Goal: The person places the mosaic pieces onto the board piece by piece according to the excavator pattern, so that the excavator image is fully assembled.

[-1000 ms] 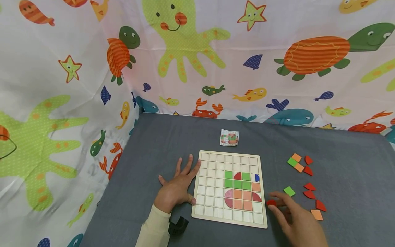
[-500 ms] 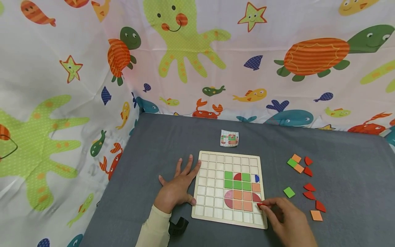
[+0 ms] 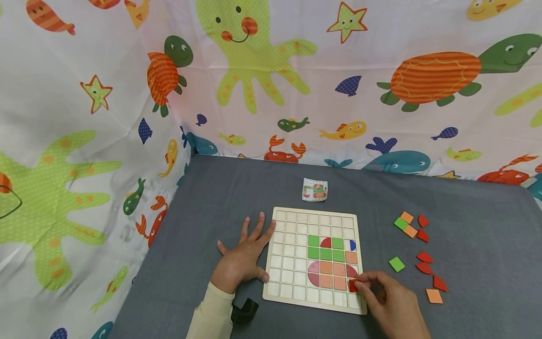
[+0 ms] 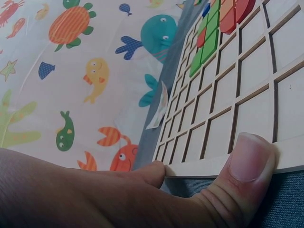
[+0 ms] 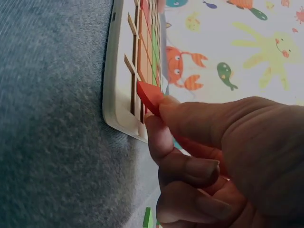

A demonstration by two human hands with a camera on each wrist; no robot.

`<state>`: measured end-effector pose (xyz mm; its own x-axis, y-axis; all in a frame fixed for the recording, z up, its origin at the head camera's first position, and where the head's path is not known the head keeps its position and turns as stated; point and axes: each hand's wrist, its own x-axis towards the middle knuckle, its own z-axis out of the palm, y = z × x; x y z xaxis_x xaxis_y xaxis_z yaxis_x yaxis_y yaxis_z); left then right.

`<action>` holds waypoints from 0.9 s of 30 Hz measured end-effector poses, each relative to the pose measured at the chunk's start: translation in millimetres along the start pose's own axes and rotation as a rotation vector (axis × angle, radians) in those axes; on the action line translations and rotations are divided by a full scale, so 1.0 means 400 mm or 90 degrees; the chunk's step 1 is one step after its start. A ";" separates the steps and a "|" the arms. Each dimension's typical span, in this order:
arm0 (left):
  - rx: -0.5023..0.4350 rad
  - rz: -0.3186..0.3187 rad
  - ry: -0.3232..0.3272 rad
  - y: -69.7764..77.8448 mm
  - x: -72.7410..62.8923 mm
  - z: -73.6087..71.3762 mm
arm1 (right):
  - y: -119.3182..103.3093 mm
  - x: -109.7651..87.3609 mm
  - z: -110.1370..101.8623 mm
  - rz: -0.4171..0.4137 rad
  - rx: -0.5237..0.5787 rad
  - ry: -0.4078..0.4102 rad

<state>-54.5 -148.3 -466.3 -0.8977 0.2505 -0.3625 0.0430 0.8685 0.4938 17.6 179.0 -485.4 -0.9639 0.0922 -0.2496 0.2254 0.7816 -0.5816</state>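
Note:
A square wooden grid board point(image 3: 287, 275) lies on the grey cloth, with green, orange, red and blue flat tiles set in cells on its right half. My left hand point(image 3: 240, 262) has its fingers spread along the board's left side; in the left wrist view the thumb point(image 4: 249, 159) rests on the border. Between thumb and index finger, my right hand point(image 3: 391, 301) pinches a red quarter-circle tile point(image 5: 149, 96). That tile is tilted over a cell at the board's right edge, just below a set red quarter-circle point(image 3: 352, 270) and right of the orange squares point(image 3: 339, 282).
Right of the board lie loose tiles: a green square point(image 3: 396, 263), an orange square point(image 3: 434, 295) and several red quarter-circles point(image 3: 440, 283). A small printed pattern card point(image 3: 314, 189) lies behind the board. A black strap-like object point(image 3: 244, 311) is beside the left sleeve.
My right hand has moved left from beside the board to over its right edge, carrying the red quarter-circle tile, which has turned in the fingers. The left hand has stayed put.

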 end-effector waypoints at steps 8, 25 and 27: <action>-0.001 0.000 -0.002 0.004 -0.002 -0.005 | 0.000 0.002 0.005 0.007 -0.009 0.019; -0.002 0.003 0.002 0.007 -0.006 -0.006 | -0.013 0.001 0.015 0.006 -0.038 -0.013; -0.002 0.002 0.002 0.007 -0.005 -0.007 | -0.013 0.001 0.016 0.005 -0.044 -0.015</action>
<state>-53.9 -147.5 -462.3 -0.8993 0.2517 -0.3577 0.0447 0.8665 0.4972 17.0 170.9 -487.3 -0.9586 0.0843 -0.2719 0.2214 0.8214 -0.5257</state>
